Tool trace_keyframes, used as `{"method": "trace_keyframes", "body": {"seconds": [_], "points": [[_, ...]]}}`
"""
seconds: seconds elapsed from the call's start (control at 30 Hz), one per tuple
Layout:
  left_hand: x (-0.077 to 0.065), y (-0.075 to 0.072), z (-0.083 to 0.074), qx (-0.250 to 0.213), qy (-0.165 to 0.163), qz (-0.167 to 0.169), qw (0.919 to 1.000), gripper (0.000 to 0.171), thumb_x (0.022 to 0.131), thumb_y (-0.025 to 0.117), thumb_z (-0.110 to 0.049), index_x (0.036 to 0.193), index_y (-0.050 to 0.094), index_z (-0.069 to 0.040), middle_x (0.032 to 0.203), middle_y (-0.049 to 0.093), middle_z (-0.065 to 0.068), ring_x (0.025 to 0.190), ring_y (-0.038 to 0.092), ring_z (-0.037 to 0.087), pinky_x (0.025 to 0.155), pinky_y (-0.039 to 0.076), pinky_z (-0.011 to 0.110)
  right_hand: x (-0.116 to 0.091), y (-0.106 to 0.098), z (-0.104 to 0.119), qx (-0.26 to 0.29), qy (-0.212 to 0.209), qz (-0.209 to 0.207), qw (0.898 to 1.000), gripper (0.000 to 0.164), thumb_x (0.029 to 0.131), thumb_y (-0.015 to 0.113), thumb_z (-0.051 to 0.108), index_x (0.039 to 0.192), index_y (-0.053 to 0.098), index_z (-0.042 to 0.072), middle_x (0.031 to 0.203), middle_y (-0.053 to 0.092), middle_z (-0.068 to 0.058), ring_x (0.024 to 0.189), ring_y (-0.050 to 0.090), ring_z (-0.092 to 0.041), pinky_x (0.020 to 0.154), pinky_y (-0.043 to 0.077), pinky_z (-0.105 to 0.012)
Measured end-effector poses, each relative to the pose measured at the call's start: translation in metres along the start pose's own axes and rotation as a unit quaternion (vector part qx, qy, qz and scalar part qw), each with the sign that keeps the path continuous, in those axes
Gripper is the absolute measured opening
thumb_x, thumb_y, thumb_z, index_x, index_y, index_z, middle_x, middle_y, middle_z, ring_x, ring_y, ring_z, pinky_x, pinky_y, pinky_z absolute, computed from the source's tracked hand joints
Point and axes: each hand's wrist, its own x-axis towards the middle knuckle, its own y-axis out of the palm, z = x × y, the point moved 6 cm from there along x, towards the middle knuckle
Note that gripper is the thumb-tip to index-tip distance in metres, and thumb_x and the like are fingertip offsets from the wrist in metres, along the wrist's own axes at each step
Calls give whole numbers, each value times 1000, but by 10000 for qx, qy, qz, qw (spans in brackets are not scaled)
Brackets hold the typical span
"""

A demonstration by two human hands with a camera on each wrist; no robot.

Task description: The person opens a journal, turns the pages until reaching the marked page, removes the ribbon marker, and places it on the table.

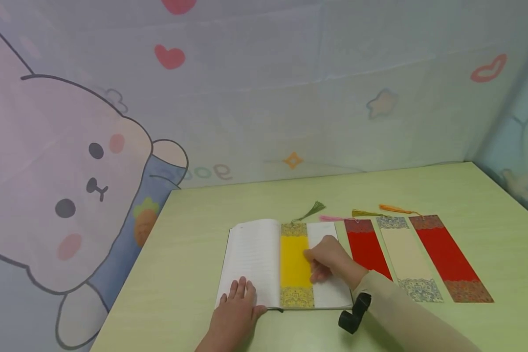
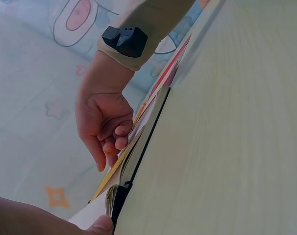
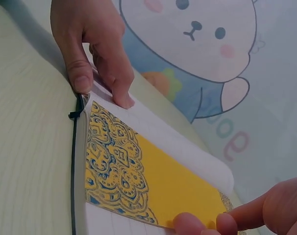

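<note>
An open notebook [image 1: 256,254] with lined white pages lies on the table. Along its centre fold, on the right-hand page, is a yellow bookmark [image 1: 293,261] with blue patterned ends and a dark green tassel [image 1: 313,210] beyond the top edge. My right hand [image 1: 333,257] pinches the bookmark's right long edge, fingertips seen low in the right wrist view, the other fingers curled. On the lower left page my left hand [image 1: 236,313] rests with its fingers straight, thumb [image 3: 82,83] at the notebook's near edge.
To the right of the notebook lie three more bookmarks: a red one [image 1: 367,247] partly behind my right forearm, a cream one [image 1: 407,254] and another red one [image 1: 449,259]. Their tassels point left. A printed cloth [image 1: 255,107] hangs behind the table [image 1: 167,274].
</note>
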Motion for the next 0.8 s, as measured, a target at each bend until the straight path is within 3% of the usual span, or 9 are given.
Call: {"method": "trace_keyframes", "body": {"seconds": [0.3, 0.43, 0.67, 0.8], "points": [[0, 0, -3, -152, 114, -63, 9998, 64, 90, 53, -44, 128, 47, 7, 135, 45, 24, 125, 41, 39, 94, 38, 55, 3, 0, 4, -38, -28, -84, 10000, 28, 82, 66, 10, 88, 45, -7, 51, 55, -11, 44, 61, -25, 39, 43, -22], [0, -1, -3, -141, 107, -64, 9998, 64, 90, 54, -45, 128, 47, 6, 136, 44, 23, 125, 40, 38, 94, 38, 55, 2, -4, 4, -39, 16, -90, 10000, 25, 82, 66, 11, 86, 50, -7, 51, 54, -9, 42, 60, -23, 40, 44, -22], [-1, -1, -1, -105, 18, -39, 9999, 64, 90, 53, -45, 128, 47, 6, 136, 44, 23, 126, 40, 38, 95, 37, 55, -4, -11, 12, -647, -158, -246, 9975, 20, 82, 67, 15, 72, 59, -1, 52, 52, -7, 42, 50, -19, 42, 38, -20], [-1, -2, -1, -139, 23, -54, 9999, 63, 90, 53, -45, 128, 47, 6, 136, 44, 24, 126, 40, 38, 95, 37, 56, -7, -15, 14, -655, -207, -280, 9972, 19, 82, 67, 15, 78, 57, -1, 57, 53, -8, 47, 50, -20, 45, 41, -22]]}}
